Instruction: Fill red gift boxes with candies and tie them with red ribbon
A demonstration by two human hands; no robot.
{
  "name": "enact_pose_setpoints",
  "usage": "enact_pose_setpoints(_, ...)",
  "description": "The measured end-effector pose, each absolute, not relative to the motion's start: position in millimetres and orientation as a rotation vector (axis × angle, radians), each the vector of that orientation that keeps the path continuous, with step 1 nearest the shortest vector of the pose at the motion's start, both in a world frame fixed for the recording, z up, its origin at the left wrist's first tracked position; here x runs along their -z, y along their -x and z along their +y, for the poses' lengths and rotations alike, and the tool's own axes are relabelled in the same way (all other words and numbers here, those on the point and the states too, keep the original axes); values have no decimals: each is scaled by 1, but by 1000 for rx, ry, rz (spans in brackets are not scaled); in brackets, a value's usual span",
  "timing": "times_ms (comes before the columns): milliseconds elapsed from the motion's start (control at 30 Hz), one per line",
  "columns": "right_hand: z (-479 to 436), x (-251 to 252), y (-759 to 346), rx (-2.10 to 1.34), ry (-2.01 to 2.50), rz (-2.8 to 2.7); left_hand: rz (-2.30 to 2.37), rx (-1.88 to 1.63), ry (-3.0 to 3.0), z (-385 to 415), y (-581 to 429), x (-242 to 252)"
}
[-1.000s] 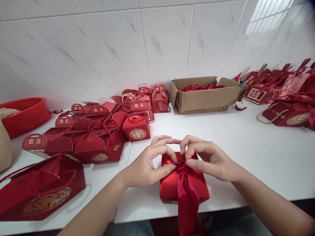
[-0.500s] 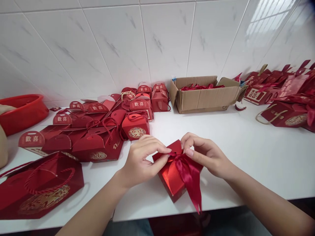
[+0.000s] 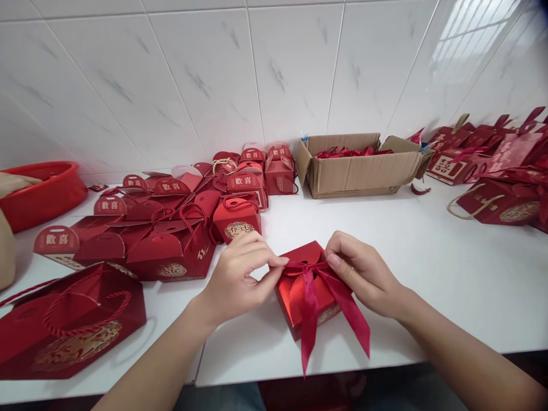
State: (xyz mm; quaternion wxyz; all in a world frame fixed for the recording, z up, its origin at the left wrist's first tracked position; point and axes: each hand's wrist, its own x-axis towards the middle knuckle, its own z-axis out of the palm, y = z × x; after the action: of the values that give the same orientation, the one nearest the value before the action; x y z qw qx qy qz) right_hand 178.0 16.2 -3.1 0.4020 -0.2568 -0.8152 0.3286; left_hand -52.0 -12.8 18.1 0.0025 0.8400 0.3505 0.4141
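Observation:
A small red gift box (image 3: 295, 299) stands near the table's front edge, between my hands. Across its top lies a dark red satin ribbon (image 3: 310, 311), with two tails hanging over the near side. My left hand (image 3: 244, 277) pinches the ribbon at the left between thumb and index finger. On the right, my right hand (image 3: 366, 271) has thumb and fingers closed on the other side of the ribbon, near the box's top edge. The far side of the box is out of sight.
Many red gift boxes (image 3: 158, 251) crowd the left, with a larger corded one (image 3: 77, 325) in front. An open cardboard box (image 3: 363, 176) of ribbons stands by the wall. More gift boxes (image 3: 499, 202) fill the far right; a red basin (image 3: 64, 194) sits far left.
My hands have moved apart, drawing the ribbon out sideways across the box top. The two tails, bunched together before, now hang spread apart.

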Motion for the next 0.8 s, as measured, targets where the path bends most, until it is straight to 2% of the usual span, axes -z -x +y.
enact_pose_setpoints(467, 18, 3, -178, -395, 596, -2121, 1245, -809, -2264, -22, 40, -25)
enact_pose_setpoints(533, 18, 1, -180, -485, 586, -2154, 1206, -811, -2207, -22, 40, -23)
enact_pose_setpoints(800, 18, -4, -186, -1191, 594, -1957, 1045, -830, -1987, -19, 40, -19)
